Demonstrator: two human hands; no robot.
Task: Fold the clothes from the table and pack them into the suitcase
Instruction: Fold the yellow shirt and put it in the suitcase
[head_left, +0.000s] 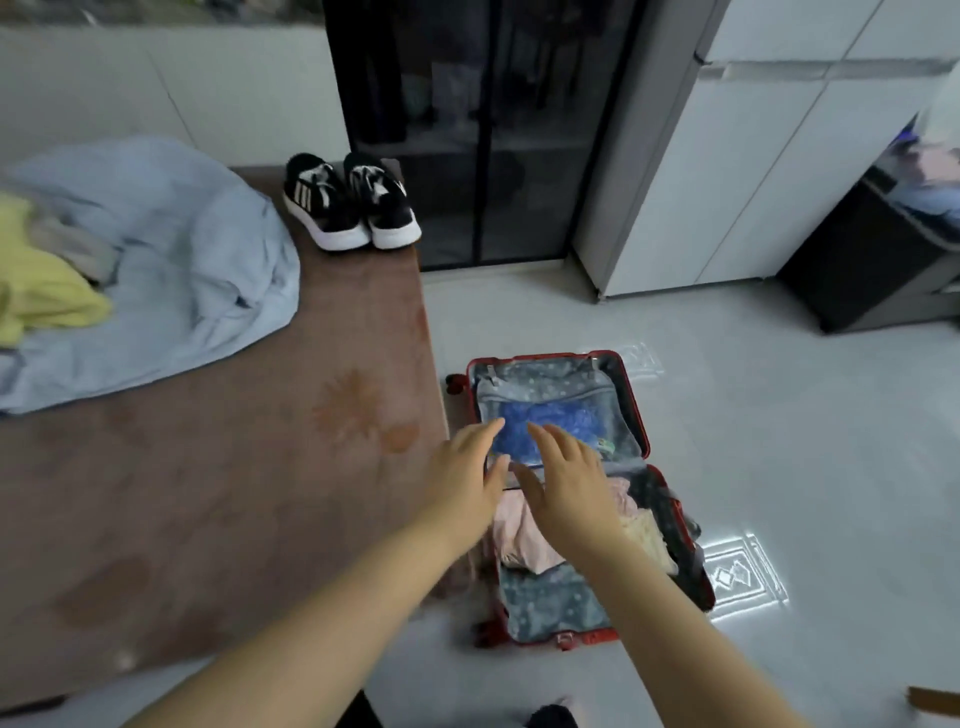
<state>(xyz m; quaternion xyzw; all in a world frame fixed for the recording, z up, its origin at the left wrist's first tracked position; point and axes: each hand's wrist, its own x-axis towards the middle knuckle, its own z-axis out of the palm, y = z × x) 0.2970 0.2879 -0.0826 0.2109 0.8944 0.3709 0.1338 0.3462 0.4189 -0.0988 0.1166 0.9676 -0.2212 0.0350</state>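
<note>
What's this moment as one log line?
left hand: open | right hand: open | both over suitcase | inside: blue garment, pink garment | table: yellow garment, light-blue garment unfolded

An open red suitcase (634, 405) lies on the floor just beside the table's (234, 493) right edge, with a blue garment (550, 421) under mesh in its far half and pink clothes (524, 535) in its near half. The left hand (465, 478) and right hand (569, 475) reach over it side by side, fingers straight, holding nothing. Black shoes (353, 202) stand at the table's far right corner; a pale blue cloth (182, 270) and a yellow garment (41, 296) lie heaped at its left edge.
</note>
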